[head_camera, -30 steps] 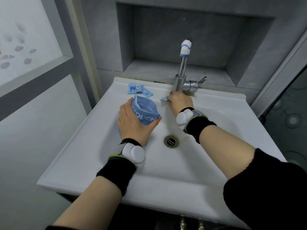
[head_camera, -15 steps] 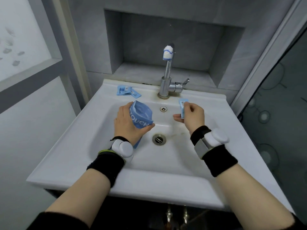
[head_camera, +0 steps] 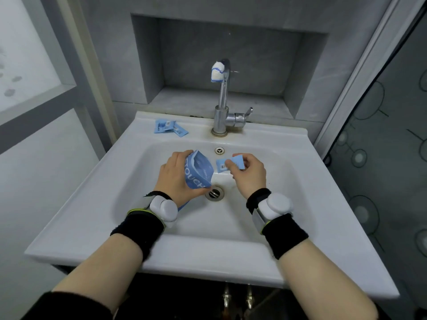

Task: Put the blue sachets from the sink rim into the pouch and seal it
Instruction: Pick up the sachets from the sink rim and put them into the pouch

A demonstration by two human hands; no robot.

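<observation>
My left hand (head_camera: 176, 179) grips a blue pouch (head_camera: 198, 173) with white lettering over the sink basin, its mouth open and facing up and to the right. My right hand (head_camera: 249, 174) pinches one blue sachet (head_camera: 228, 164) flat between thumb and fingers, a short gap right of the pouch's mouth. Two or three more blue sachets (head_camera: 169, 127) lie overlapped on the back left of the white sink rim (head_camera: 265, 132).
A chrome tap (head_camera: 221, 107) with a wrapped spout stands at the back middle of the rim, its lever pointing right. The drain (head_camera: 215, 192) lies below the pouch. A grey wall niche is behind, a glass door at right, a frosted panel at left.
My right hand has lifted a sachet from the rim near the tap and brought it left, close to the pouch's mouth. My left hand keeps holding the pouch over the basin.
</observation>
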